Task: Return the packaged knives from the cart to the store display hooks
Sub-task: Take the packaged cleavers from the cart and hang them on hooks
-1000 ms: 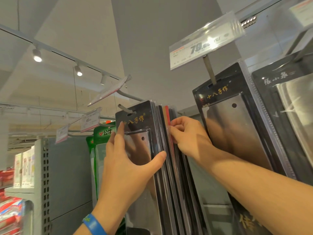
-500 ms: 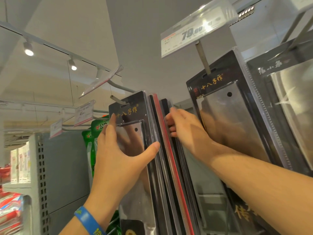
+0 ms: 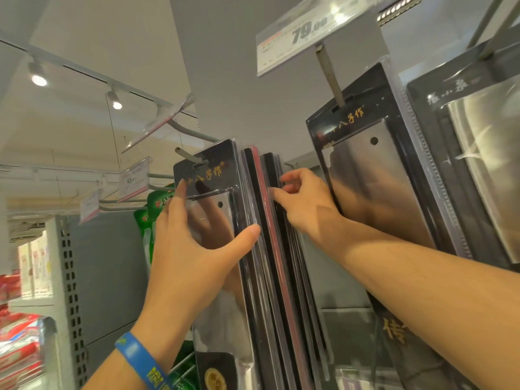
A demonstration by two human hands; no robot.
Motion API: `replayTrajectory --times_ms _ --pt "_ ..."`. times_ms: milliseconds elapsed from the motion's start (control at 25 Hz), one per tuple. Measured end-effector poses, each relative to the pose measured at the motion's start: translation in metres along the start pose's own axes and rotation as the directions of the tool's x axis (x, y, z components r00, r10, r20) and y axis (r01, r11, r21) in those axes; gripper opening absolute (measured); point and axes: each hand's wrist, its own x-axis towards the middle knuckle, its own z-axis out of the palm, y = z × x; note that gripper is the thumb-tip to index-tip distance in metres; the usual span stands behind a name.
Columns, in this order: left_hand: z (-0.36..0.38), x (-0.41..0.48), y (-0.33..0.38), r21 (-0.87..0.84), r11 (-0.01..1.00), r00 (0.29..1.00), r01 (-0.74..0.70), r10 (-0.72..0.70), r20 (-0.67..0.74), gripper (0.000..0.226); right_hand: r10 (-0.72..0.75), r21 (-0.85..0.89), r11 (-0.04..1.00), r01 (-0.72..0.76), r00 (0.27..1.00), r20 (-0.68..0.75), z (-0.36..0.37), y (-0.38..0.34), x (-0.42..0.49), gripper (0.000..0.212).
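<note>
Display wall, seen from below.

- Left hand (image 3: 183,257): spread wide, fingers straight and flat on the face of the front packaged knife (image 3: 213,175), thumb against its right edge. One blue wristband (image 3: 140,358) on that wrist.
- The front packaged knife hangs by its slot on one display hook (image 3: 187,153), left of centre.
- Behind it on the same hook is a row of packs (image 3: 260,220) seen edge-on, one with a red edge. They are too tightly pressed to count.
- Right hand (image 3: 306,204): fingers curled, thumb and fingertips pinching the edge of a rear packaged knife (image 3: 271,170) at the far end of that row.
- To the right, a second black knife pack (image 3: 363,153) hangs on its own hook under the 79.00 price tag (image 3: 309,26). Just beside it, a third pack with different lettering (image 3: 464,136).
- Price tags: four in all; three smaller ones to the left.
- Ceiling spotlights (image 3: 38,77): two lit.
- Green packs (image 3: 157,204) hang behind the left hand.
</note>
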Motion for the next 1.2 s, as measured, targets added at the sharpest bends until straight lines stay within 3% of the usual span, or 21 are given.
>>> replayTrajectory --times_ms 240,400,560,880,960,1080,1200 --pt "0.009 -0.003 0.004 -0.046 0.999 1.0 0.009 -0.01 -0.008 0.123 -0.034 0.0 0.999 0.034 0.999 0.024 0.001 -0.005 -0.005 0.008" --pt "0.018 -0.003 0.01 -0.037 0.999 0.999 0.04 -0.04 0.002 0.129 -0.021 0.057 0.998 0.017 0.998 0.06 0.005 -0.006 -0.005 0.011" --pt "0.022 0.0 0.009 -0.023 0.998 0.998 0.055 -0.055 0.0 0.119 -0.031 0.085 0.996 0.025 0.997 0.068 0.005 -0.003 -0.007 0.011" --pt "0.024 0.001 0.001 -0.042 0.999 0.999 -0.007 0.005 -0.047 0.112 -0.166 0.147 0.977 0.155 0.984 0.066 0.007 -0.003 -0.022 0.012" --pt "0.023 0.0 -0.003 -0.064 0.998 0.999 -0.01 0.008 -0.04 0.118 -0.172 0.145 0.976 0.162 0.983 0.061 0.007 -0.006 -0.027 0.01" --pt "0.023 -0.002 -0.003 -0.103 0.995 1.0 0.006 -0.008 -0.011 0.119 -0.181 0.11 0.978 0.178 0.983 0.013 0.007 -0.01 -0.037 0.029" --pt "0.022 -0.004 0.001 -0.164 0.986 1.0 0.025 -0.027 -0.01 0.118 -0.282 0.033 0.959 0.283 0.959 -0.015 0.006 -0.011 -0.054 0.023"
